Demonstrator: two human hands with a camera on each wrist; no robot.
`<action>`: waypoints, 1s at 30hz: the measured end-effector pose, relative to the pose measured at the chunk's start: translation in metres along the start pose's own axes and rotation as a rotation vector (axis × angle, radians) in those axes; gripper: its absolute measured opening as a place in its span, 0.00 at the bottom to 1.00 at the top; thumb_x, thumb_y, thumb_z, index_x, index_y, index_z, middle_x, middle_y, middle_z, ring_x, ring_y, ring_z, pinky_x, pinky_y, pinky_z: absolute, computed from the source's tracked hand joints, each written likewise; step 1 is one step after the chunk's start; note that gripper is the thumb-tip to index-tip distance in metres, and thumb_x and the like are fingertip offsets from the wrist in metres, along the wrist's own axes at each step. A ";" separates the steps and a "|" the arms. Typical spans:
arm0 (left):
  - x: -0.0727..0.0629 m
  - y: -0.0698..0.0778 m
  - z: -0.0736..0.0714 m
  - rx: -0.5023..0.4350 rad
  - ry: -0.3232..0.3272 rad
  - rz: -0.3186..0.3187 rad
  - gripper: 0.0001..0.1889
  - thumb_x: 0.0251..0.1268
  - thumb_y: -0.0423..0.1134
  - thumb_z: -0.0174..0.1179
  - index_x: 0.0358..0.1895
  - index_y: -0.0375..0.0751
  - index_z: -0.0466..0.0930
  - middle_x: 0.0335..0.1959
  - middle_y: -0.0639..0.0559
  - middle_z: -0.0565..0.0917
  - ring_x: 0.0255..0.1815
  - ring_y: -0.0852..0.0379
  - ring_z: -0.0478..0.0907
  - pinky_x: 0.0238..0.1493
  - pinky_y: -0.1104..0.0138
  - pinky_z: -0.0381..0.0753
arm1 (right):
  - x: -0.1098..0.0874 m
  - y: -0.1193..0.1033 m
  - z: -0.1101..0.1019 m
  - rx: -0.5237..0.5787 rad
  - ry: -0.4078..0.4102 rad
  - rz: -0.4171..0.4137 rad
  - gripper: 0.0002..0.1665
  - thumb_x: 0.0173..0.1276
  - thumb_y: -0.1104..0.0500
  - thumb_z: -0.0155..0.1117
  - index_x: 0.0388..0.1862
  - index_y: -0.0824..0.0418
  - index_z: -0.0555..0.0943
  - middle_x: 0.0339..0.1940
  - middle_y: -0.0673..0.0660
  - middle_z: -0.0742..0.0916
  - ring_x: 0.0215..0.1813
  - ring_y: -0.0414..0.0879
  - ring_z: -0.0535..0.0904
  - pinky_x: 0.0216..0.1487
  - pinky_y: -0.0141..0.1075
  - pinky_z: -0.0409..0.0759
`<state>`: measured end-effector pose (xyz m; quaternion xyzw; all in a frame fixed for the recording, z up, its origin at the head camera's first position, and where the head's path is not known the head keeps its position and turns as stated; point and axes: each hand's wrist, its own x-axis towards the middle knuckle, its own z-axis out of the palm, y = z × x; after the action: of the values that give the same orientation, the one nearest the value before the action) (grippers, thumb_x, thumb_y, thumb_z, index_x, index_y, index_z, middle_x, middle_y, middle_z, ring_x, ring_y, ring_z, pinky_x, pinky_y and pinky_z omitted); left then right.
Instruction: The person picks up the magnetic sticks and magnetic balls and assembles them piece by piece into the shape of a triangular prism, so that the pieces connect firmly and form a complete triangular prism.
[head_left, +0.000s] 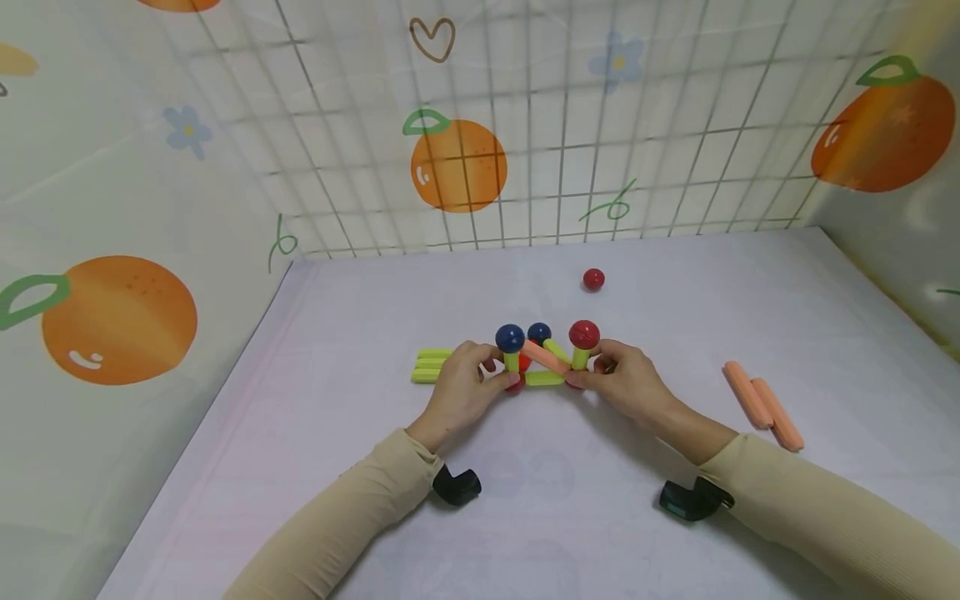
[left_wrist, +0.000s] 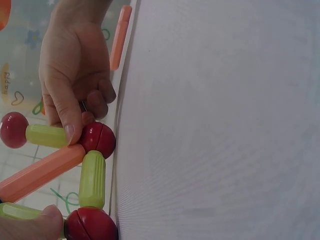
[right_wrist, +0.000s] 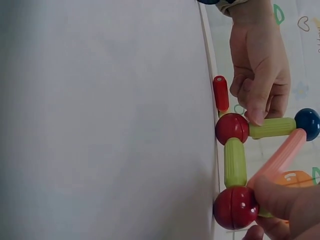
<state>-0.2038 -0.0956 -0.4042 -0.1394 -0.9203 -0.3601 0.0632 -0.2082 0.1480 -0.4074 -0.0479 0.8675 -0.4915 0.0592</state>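
A frame of magnetic sticks and balls stands on the table between both hands. My left hand point(head_left: 467, 385) pinches its left upright green stick point(right_wrist: 274, 128) just above a red ball point(right_wrist: 232, 129); a blue ball point(head_left: 510, 338) tops that stick. With thumb and fingers, my right hand point(head_left: 628, 382) pinches the right upright green stick point(left_wrist: 46, 135) close to its lower red ball point(left_wrist: 100, 140); another red ball point(head_left: 584, 334) crowns it. A lying green stick point(head_left: 544, 378) joins the lower balls. From the blue ball, an orange stick point(head_left: 546, 357) slants down to the right lower ball.
Behind the frame's front are a second blue ball point(head_left: 539, 332) and a slanting green stick point(head_left: 556, 352). Several green sticks point(head_left: 429, 367) lie left of my left hand. Two orange sticks point(head_left: 763, 405) lie at the right, and a loose red ball point(head_left: 593, 279) sits farther back.
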 end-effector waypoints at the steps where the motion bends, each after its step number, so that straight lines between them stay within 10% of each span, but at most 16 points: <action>1: 0.000 0.000 0.000 -0.001 0.000 0.001 0.11 0.59 0.42 0.70 0.41 0.40 0.85 0.33 0.49 0.78 0.31 0.56 0.68 0.34 0.70 0.68 | 0.000 0.000 0.000 -0.002 0.000 -0.007 0.20 0.59 0.55 0.74 0.47 0.62 0.79 0.28 0.55 0.75 0.32 0.48 0.69 0.26 0.31 0.65; 18: 0.001 0.003 -0.001 -0.001 0.007 0.038 0.09 0.58 0.41 0.70 0.38 0.41 0.85 0.39 0.44 0.83 0.38 0.53 0.74 0.36 0.69 0.70 | -0.004 -0.004 -0.002 -0.060 0.009 -0.028 0.17 0.59 0.54 0.74 0.44 0.61 0.81 0.27 0.55 0.74 0.33 0.48 0.69 0.25 0.32 0.65; 30: -0.008 -0.015 -0.027 -0.033 -0.017 -0.110 0.17 0.58 0.41 0.70 0.51 0.42 0.84 0.35 0.47 0.77 0.35 0.53 0.70 0.37 0.67 0.68 | -0.004 -0.004 -0.001 -0.042 -0.016 -0.008 0.21 0.60 0.53 0.74 0.47 0.62 0.80 0.28 0.55 0.75 0.33 0.47 0.69 0.26 0.31 0.66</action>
<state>-0.2004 -0.1257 -0.3956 -0.0926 -0.9209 -0.3771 0.0332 -0.2047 0.1479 -0.4035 -0.0567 0.8769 -0.4731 0.0634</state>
